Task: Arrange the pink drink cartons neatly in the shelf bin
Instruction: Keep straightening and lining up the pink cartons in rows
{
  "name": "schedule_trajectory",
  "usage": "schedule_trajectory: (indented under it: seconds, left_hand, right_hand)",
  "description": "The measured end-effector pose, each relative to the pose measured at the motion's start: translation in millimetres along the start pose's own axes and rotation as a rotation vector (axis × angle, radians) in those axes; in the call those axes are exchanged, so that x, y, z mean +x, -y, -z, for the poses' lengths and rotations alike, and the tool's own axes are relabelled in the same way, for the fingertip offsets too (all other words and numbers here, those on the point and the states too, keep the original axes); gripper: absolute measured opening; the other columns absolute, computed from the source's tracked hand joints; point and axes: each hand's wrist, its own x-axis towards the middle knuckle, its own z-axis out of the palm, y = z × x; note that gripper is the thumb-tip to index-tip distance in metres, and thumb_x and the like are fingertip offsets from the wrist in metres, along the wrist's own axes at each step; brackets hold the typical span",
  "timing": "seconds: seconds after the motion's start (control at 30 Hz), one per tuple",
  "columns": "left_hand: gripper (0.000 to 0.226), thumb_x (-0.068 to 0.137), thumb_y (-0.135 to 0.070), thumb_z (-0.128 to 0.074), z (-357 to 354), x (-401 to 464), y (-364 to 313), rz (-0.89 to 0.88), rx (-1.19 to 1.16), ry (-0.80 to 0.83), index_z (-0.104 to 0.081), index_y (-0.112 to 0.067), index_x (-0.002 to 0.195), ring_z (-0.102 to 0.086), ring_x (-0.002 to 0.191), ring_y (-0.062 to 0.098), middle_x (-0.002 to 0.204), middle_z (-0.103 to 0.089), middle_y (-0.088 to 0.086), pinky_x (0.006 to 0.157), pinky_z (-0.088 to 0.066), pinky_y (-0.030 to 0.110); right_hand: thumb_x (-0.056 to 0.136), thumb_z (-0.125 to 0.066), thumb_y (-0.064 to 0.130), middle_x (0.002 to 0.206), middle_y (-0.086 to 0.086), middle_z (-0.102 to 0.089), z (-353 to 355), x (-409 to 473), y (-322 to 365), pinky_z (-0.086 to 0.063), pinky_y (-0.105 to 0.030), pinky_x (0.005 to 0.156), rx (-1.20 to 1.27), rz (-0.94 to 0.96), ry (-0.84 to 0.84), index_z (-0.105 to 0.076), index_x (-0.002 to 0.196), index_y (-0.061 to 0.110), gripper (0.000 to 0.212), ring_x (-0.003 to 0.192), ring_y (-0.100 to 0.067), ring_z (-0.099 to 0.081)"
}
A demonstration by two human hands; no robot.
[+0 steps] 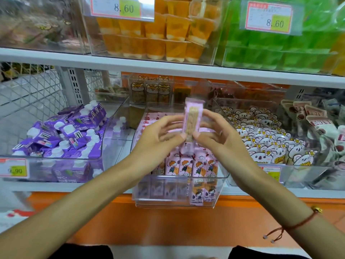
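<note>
A clear plastic shelf bin [220, 186] in the middle of the lower shelf holds several pink drink cartons [197, 169] with a cartoon child printed on them; those at the front stand upright in a row. Above the bin, one pink carton [193, 118] is held upright between both hands, narrow side facing me. My left hand [158, 135] pinches its left side and my right hand [218, 133] pinches its right side, thumbs meeting near its lower end. More pink cartons lie flat at the back of the bin, partly hidden by my hands.
A bin of purple cartons [61, 139] stands to the left, a bin of koala-print snack packs [261, 139] to the right. The upper shelf carries bins of orange jelly cups [155, 34] and green packs [276, 51]. An orange shelf front [168, 221] runs below.
</note>
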Motion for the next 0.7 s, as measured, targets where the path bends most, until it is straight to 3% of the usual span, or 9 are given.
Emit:
schedule_trajectory:
  seconds: [0.1, 0.3, 0.47, 0.57, 0.63, 0.7]
  left_hand:
    - [0.041, 0.090, 0.002, -0.059, 0.1, -2.4, -0.1, -0.150, 0.065, 0.014, -0.057, -0.028, 0.118, -0.057, 0.117, 0.001, 0.125, -0.062, -0.009, 0.104, -0.043, 0.020]
    - [0.038, 0.090, -0.002, -0.059, -1.0, -0.6, 5.8, -0.182, 0.071, 0.002, -0.056, -0.027, 0.119, -0.056, 0.119, 0.002, 0.125, -0.061, -0.009, 0.106, -0.043, 0.027]
    - [0.034, 0.081, -0.031, -0.069, -4.9, -2.7, 5.1, -0.287, 0.146, -0.089, -0.060, -0.034, 0.114, -0.062, 0.103, 0.004, 0.111, -0.066, -0.018, 0.091, -0.051, 0.023]
    - [0.036, 0.080, -0.034, -0.073, -6.3, -3.4, 5.0, -0.362, 0.266, -0.080, -0.060, -0.035, 0.114, -0.060, 0.102, 0.005, 0.111, -0.063, -0.020, 0.088, -0.048, 0.020]
    - [0.037, 0.085, -0.046, -0.065, -4.7, -0.4, 3.8, -0.295, 0.250, -0.029, -0.055, -0.039, 0.120, -0.056, 0.111, 0.000, 0.119, -0.059, -0.022, 0.093, -0.046, 0.020]
    - [0.036, 0.087, -0.057, -0.052, -1.9, 5.0, 1.4, -0.179, 0.163, 0.067, -0.053, -0.044, 0.121, -0.052, 0.113, -0.012, 0.120, -0.058, -0.029, 0.091, -0.042, 0.011]
  right_hand:
    - [0.085, -0.069, 0.009, 0.111, 0.010, -0.066, -1.4, -2.6, 0.7, -0.051, -0.015, 0.084, -0.003, 0.103, 0.007, -0.060, 0.118, 0.026, 0.038, 0.106, -0.003, -0.061]
    - [0.082, -0.072, 0.012, 0.111, 0.006, -0.067, -1.3, -4.2, 0.4, -0.051, -0.017, 0.085, -0.013, 0.120, -0.015, -0.060, 0.118, 0.020, 0.038, 0.105, -0.005, -0.063]
    - [0.072, -0.071, 0.046, 0.105, 0.011, -0.066, -7.4, -4.9, 9.4, -0.053, -0.016, 0.074, -0.064, 0.154, -0.145, -0.057, 0.115, 0.029, 0.048, 0.092, -0.004, -0.066]
    - [0.073, -0.072, 0.037, 0.090, 0.001, -0.070, -5.4, -3.5, 15.0, -0.055, -0.018, 0.067, -0.015, 0.177, -0.191, -0.061, 0.101, 0.021, 0.034, 0.081, -0.009, -0.069]
    - [0.076, -0.073, 0.024, 0.091, -0.004, -0.072, 3.7, -0.3, 16.1, -0.055, -0.018, 0.071, 0.079, 0.138, -0.139, -0.063, 0.100, 0.015, 0.028, 0.084, -0.010, -0.070]
    - [0.077, -0.073, 0.018, 0.097, -0.005, -0.073, 13.8, 3.1, 16.8, -0.055, -0.022, 0.081, 0.145, 0.102, -0.069, -0.063, 0.107, 0.010, 0.033, 0.092, -0.014, -0.070]
